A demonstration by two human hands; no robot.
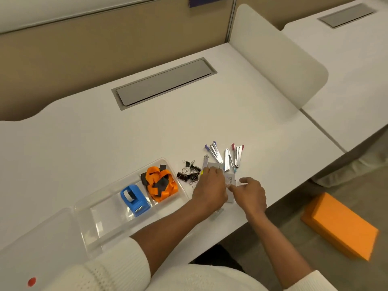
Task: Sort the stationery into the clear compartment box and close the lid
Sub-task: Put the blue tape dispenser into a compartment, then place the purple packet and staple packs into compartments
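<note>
The clear compartment box (100,208) lies open on the white desk, its lid (39,238) folded out to the left. One compartment holds a blue tape dispenser (135,200), another an orange and black lanyard (160,183). Right of the box lies a heap of black binder clips (190,172), then several metal staple removers (225,156) with coloured tips. My left hand (211,186) and my right hand (251,194) meet over a small stack of grey cards (230,181), fingers pinching its edges. Part of the stack is hidden under my left hand.
A grey cable flap (163,84) is set into the desk at the back. A white divider panel (279,59) stands on the right edge. An orange box (340,225) sits on the floor to the right. A red dot (32,282) marks the lid's near corner.
</note>
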